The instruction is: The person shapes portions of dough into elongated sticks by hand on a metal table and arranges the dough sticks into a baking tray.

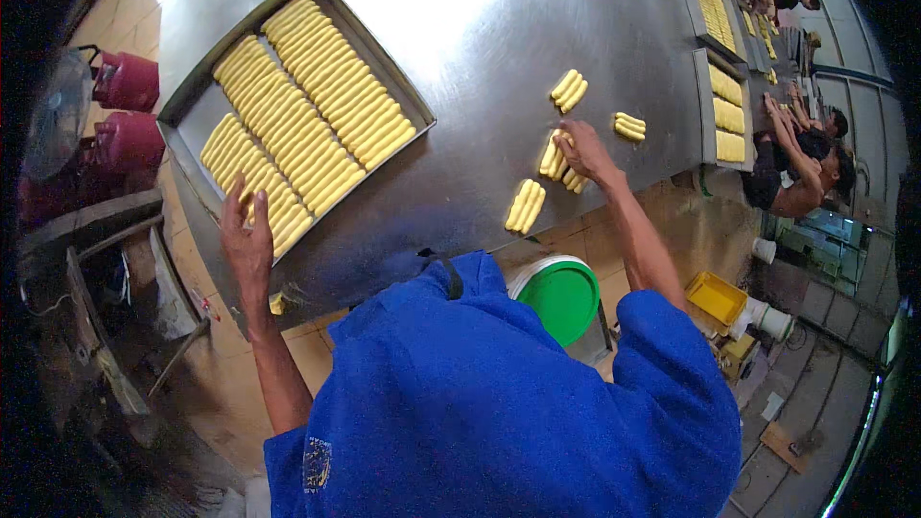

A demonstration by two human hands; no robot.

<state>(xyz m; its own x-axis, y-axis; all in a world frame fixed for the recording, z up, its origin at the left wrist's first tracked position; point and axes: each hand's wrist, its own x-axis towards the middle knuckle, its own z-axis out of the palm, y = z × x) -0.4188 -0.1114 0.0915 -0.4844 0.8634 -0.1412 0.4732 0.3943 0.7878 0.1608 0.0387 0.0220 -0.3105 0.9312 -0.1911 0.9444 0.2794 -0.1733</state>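
A large rectangular metal tray (203, 96) on the left holds three rows of yellow dough sticks (336, 77) packed side by side. My left hand (247, 235) is over the tray's near left edge, fingers apart and holding nothing, beside the shortest row. Further right, my right hand (587, 149) has its fingers closed over a small cluster of dough sticks (552, 161) on the steel table (460, 67), partly hiding it. Around that hand lie more small clusters: one beyond it (569, 91), one to its right (629, 127) and one nearer me (525, 206).
A bucket with a green lid (561, 302) stands below the table's near edge. Two more dough-filled trays (705, 125) sit at the right, where other people (806, 168) work. Red gas cylinders (129, 139) and a wooden frame (106, 326) are on the left. A yellow crate (717, 299) is at lower right.
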